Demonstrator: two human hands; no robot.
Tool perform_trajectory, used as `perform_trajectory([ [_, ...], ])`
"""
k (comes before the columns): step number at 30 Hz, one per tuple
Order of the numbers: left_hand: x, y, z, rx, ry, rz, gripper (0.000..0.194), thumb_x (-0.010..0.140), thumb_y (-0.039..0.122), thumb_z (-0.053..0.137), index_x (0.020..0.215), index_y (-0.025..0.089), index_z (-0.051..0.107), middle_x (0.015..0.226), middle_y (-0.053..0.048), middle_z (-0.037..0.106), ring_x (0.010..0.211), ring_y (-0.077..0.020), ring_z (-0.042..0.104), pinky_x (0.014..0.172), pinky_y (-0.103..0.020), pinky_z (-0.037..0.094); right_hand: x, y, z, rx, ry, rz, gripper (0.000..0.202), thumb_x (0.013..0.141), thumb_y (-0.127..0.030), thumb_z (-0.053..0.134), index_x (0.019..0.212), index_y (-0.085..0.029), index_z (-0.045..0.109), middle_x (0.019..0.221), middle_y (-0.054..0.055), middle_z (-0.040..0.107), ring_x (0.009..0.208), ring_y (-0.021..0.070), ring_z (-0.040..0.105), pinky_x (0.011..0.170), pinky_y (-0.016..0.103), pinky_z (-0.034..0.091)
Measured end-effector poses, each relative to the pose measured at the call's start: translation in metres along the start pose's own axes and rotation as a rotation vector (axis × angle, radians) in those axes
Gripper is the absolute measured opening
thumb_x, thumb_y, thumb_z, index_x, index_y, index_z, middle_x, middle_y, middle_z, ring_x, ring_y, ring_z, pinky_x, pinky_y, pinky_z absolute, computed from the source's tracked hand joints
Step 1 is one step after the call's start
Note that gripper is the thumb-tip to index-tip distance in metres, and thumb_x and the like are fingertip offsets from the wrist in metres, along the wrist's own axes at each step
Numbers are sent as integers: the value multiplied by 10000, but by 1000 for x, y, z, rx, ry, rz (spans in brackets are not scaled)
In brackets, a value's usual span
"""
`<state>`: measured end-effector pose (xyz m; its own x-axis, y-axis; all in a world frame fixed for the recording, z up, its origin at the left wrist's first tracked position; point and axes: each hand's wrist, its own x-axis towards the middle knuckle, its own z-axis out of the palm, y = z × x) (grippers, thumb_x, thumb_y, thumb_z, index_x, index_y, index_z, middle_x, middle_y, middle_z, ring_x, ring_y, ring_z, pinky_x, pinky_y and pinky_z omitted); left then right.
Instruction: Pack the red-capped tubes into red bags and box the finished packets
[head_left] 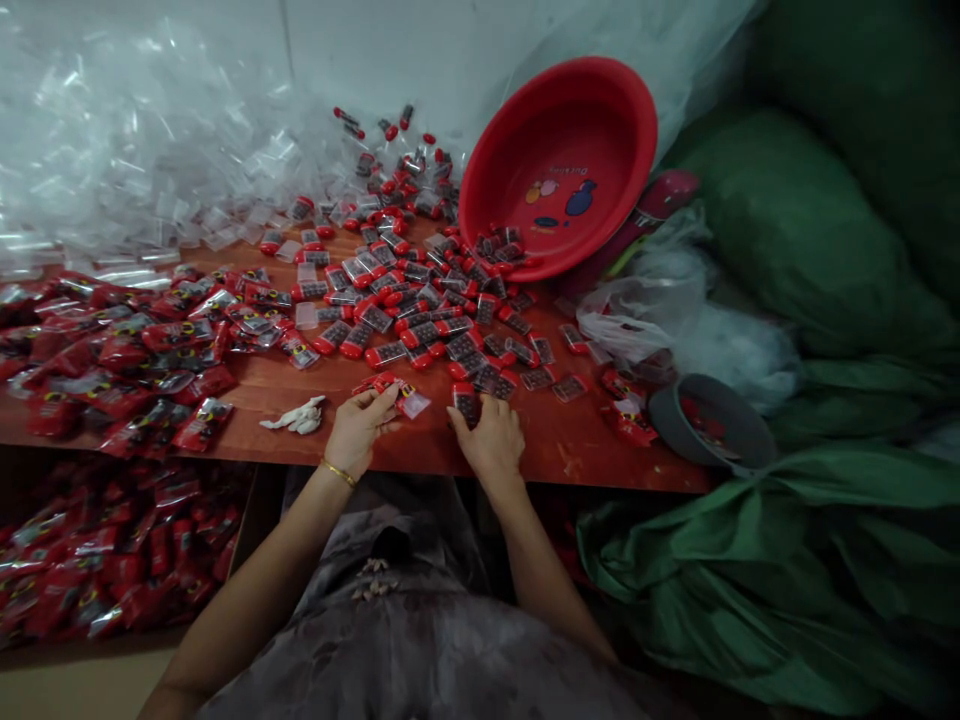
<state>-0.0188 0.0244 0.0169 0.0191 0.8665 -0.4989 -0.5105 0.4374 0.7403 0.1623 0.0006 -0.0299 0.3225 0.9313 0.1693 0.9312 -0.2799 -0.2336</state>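
Note:
My left hand point(357, 428) is closed on a small red packet point(411, 400) with a clear end, held just above the table's front edge. The fingers of my right hand point(495, 438) are around a small clear case point(465, 404) with a red cap and dark contents. Beyond both hands spreads a loose heap of similar red-capped cases point(420, 330). A crumpled white scrap point(303, 416) lies left of my left hand. Further left are piled filled red packets point(199, 425).
A red basin point(555, 120) leans tilted at the back, with some cases at its lip. Clear plastic sleeves point(135, 150) are heaped back left. A grey bowl point(675, 400) and green cloth point(750, 560) are at the right. Below left, a box point(251, 515) holds red packets.

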Motion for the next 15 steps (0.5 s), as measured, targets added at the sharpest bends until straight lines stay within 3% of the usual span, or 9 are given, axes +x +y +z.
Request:
perform_trajectory([
  [4, -1, -2, -2, -16, -4, -5, 366, 499, 303, 847, 728, 121, 628, 641, -2, 664, 536, -97, 618, 477, -178, 486, 2, 8, 10, 73, 7, -65, 306, 810, -371, 572, 981, -120, 602, 991, 165, 632, 926, 297, 561, 757, 388, 428],
  [8, 0, -1, -6, -25, 18, 25, 335, 530, 297, 835, 696, 121, 604, 667, -17, 679, 537, -100, 624, 485, -179, 484, -2, 16, 14, 382, -6, -81, 223, 796, -316, 552, 943, -150, 576, 876, 112, 658, 837, 250, 599, 755, 379, 454],
  [15, -2, -4, -2, -22, -7, 9, 355, 504, 308, 844, 718, 130, 624, 648, -4, 673, 534, -97, 617, 512, -198, 504, -26, 11, -21, 1165, -343, -23, 295, 801, -457, 556, 930, -191, 556, 688, -5, 634, 484, 101, 543, 501, 235, 445],
])
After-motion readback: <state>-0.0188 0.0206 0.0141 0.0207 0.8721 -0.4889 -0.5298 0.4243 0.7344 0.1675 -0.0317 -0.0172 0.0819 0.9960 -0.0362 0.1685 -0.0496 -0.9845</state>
